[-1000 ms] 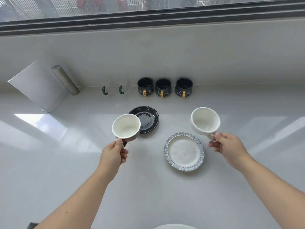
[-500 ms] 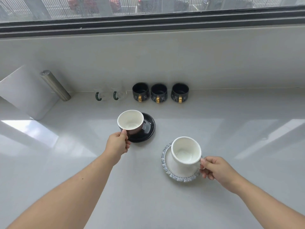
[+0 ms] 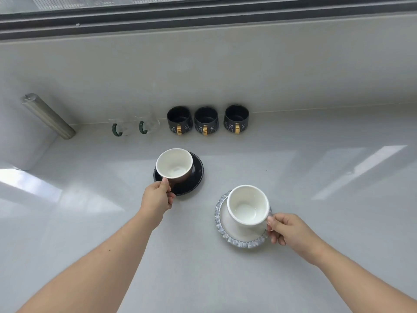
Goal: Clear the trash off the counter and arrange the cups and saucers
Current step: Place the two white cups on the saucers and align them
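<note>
My left hand (image 3: 157,197) grips the handle of a brown cup (image 3: 174,165) with a white inside, which rests on the black saucer (image 3: 194,180) at the counter's middle. To the right, my right hand (image 3: 288,229) holds the handle of a white cup (image 3: 247,206) that sits on the white saucer (image 3: 239,241) with a ruffled grey rim. Both cups are upright and empty.
Three black cups with gold handles (image 3: 206,120) line the back wall. Left of them stand two clear glass cups with green handles (image 3: 133,126). A metal cylinder (image 3: 48,116) leans at the far left by a white board. The pale counter (image 3: 316,177) runs under a window.
Both cups have come down from the air onto their saucers: the brown one onto the black saucer, the white one onto the ruffled saucer. My hands still hold the handles.
</note>
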